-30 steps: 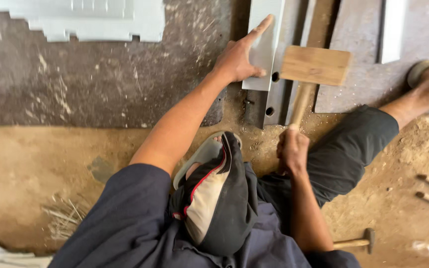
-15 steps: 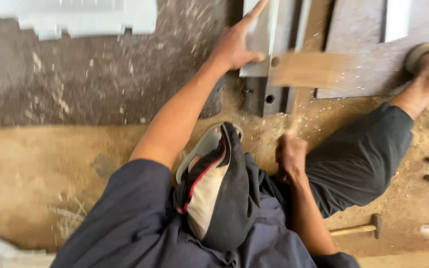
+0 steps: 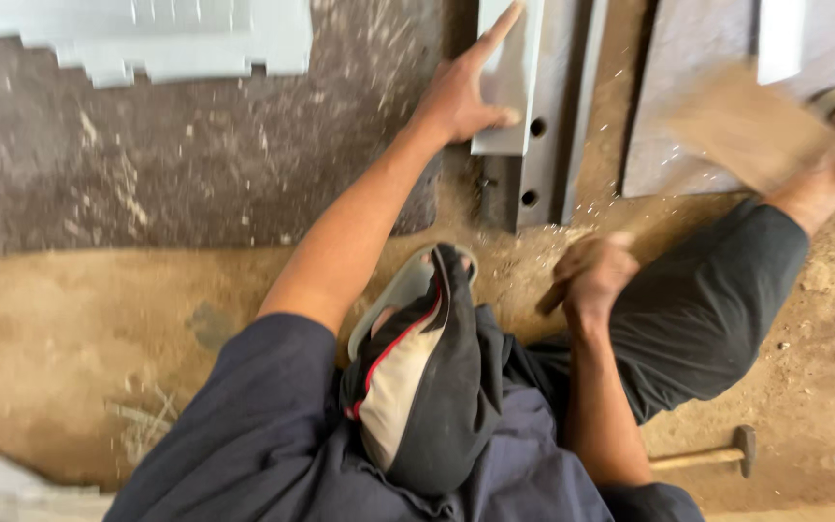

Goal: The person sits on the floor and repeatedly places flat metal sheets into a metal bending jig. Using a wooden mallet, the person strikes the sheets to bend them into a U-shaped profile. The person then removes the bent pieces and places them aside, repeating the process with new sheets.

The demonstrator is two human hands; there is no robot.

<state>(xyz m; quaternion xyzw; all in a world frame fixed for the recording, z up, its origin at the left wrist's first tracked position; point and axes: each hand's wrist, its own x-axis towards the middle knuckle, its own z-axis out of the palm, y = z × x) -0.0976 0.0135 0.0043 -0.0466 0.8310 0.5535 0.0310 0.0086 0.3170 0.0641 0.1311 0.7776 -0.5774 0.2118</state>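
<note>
The left hand (image 3: 461, 92) presses flat on a grey metal strip (image 3: 509, 87) while the right hand (image 3: 591, 275) grips a blurred wooden mallet (image 3: 746, 130) above it, hammering apparently unfinished.

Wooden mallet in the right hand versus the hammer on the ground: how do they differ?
The wooden mallet is in the right hand and motion-blurred; the hammer lies sharp on the dirt, untouched. The mallet's head is a big pale wooden block; the hammer's is small and dark. Both have wooden handles.
</note>
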